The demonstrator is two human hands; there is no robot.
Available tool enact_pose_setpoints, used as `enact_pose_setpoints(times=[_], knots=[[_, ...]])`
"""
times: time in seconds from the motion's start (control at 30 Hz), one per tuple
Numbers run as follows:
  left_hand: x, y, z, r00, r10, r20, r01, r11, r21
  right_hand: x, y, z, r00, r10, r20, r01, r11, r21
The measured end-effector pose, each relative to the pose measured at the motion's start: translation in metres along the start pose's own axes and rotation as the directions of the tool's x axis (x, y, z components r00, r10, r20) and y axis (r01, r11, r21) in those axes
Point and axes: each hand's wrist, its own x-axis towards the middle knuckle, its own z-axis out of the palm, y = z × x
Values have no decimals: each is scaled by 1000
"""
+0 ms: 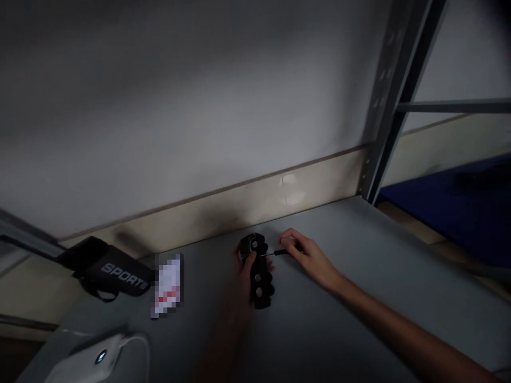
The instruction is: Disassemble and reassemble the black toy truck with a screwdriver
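Near the middle of the table, my left hand (244,271) is closed around a black object with round silver discs (261,299). Its thumb lies across the front, and some fingertips show past the right side. Dark round parts stick out along that same side; the exact kind of object is unclear in the dim light. From the right, my right hand (303,250) grips a small screwdriver (281,252) by its dark handle. The thin shaft points left and reaches the side of the black object. Whether the tip sits in a screw cannot be made out.
Left of my hands, a black case marked SPORT (120,271) lies beside a blurred-out pale card or phone (167,287). A white power bank (91,361) with a cable is at the lower left. Behind the grey table (331,223) rises a wall; a metal post (393,127) stands at right.
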Motion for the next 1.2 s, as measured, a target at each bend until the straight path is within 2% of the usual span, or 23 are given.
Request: enact_pose_setpoints(times=[0.13,0.3,0.43,0.57,0.7,0.83,0.97,1.1,1.2], knots=[[-1,0,0,1000,11,0,-11,1000,-11,-1,-1,3,998,-48,-46,49,998,36],[-1,1,0,1000,-13,-11,13,1000,1,-2,1,5,999,49,-7,-48,998,41],[0,0,0,1000,4,-7,-4,1000,12,-2,0,5,998,-46,-44,48,998,44],[1,-1,-1,1000,-3,-9,3,1000,6,-3,-4,4,1000,27,-7,-27,999,38],[1,-2,-1,1000,12,-12,-12,1000,2,-3,-5,3,999,-18,-26,19,999,28],[0,-2,-1,1000,16,-10,-16,1000,-14,-3,-2,3,999,33,-37,-34,999,-2],[-1,-1,0,1000,5,-24,-5,1000,-29,-3,-1,5,998,-15,-65,15,1000,5],[-2,1,1,1000,-17,-12,17,1000,-1,-3,-1,7,999,12,-36,-12,1000,17],[-2,1,1,1000,7,-14,-7,1000,-9,-3,0,7,996,-27,-85,30,999,30]])
